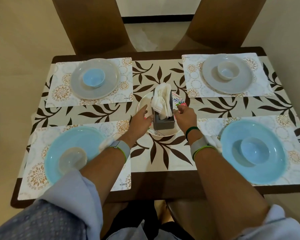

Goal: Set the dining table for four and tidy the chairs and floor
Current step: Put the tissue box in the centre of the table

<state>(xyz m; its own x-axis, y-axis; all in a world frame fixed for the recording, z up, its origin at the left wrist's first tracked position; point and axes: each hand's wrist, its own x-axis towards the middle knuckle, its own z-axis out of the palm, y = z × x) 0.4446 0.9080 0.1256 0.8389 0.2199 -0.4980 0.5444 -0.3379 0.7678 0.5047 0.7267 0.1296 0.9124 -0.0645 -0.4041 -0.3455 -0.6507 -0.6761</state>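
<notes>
Centrally, napkin holder (164, 119) stands upright on plate (160, 134), middle of worktop (163, 181), between both hands, equally near; left hand (140, 118) fingers straight on the rim; right hand (185, 116) fingers curled at holder's edge, grip unclear.

The dark brown rectangular wooden table (163, 185) carries a beige cloth with a brown leaf print (97, 113). The cloth covers most of the top, and bare wood shows as a border along the near and far edges.

Four rectangular white placemats with a tan and grey floral-circle print lie on the cloth, one toward each corner:
- far-left placemat (62, 95)
- far-right placemat (194, 84)
- near-left placemat (35, 179)
- near-right placemat (292, 153)

Both near placemats extend past the cloth edge onto the wood border. A round white plate with a coloured floral print (164, 133) lies on the cloth at the centre, between the four placemats.
</notes>
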